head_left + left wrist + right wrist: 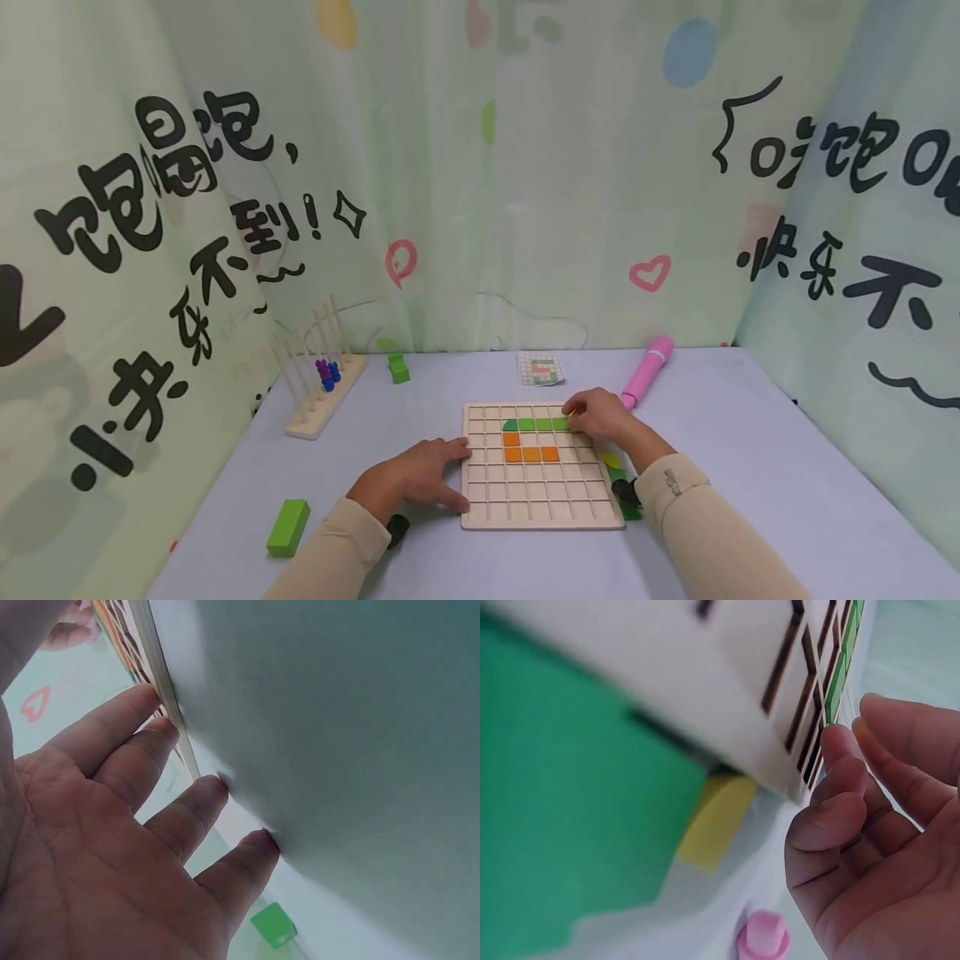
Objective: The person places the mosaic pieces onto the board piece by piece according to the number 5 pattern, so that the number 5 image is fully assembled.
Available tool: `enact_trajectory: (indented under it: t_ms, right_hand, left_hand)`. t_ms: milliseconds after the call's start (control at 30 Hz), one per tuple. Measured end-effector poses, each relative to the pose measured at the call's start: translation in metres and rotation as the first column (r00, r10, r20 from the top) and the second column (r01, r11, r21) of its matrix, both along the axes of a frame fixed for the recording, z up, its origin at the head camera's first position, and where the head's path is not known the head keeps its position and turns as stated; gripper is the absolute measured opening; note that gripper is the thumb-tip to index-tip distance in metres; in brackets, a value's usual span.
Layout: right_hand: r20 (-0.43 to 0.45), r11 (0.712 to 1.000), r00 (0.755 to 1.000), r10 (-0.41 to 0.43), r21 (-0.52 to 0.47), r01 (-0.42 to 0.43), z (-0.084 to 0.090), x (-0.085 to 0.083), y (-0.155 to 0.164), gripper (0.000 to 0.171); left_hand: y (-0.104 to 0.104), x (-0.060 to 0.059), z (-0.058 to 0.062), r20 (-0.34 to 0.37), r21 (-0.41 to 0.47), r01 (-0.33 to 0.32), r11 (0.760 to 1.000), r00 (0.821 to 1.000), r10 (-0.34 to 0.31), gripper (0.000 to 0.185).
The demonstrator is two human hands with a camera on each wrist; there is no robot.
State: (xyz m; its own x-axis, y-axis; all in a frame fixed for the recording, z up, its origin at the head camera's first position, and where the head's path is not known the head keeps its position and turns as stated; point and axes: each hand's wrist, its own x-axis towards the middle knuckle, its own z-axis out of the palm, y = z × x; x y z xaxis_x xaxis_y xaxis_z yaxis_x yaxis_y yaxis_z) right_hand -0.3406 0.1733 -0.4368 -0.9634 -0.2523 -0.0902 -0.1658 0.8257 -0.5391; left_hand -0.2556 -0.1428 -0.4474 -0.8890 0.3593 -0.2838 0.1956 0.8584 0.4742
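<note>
L hand (416,479) flat, fingers spread, pressing left edge of wooden grid board (542,512) at table centre. R hand (600,414) fingers curled, touching green tile (559,423) in board's top row; pinch unclear.

A staged play corner or recording booth — pale green printed curtains (480,208) with cartoon lettering, hearts and balloons enclose a lilac-covered table (787,467). Children's toys — a wooden grid board (542,496), a peg rack (318,392), green blocks (288,527) — lie on it.
</note>
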Motion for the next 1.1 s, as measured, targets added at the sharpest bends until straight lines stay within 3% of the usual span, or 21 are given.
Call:
enact_trajectory:
  t_ms: [367,700,1100]
  right_hand:
    - [0.047,0.999,0.999,0.007,-0.049,-0.004,0.01,0.028,0.021,0.021]
    - [0.061,0.999,0.998,-0.002,0.038,0.0,-0.002,0.04,0.044,0.019]
    - [-0.003,0.996,1.0,0.004,0.084,-0.003,-0.007,0.053,0.045,0.012]
  left_hand:
    - [-0.003,0.0,0.001,-0.02,-0.002,0.019,1.0,1.0,-0.019,0.082]
    - [-0.004,0.002,0.002,-0.019,0.005,0.008,1.0,1.0,-0.008,0.081]
    - [0.001,0.002,0.0,-0.024,0.016,0.026,1.0,0.999,-0.026,0.081]
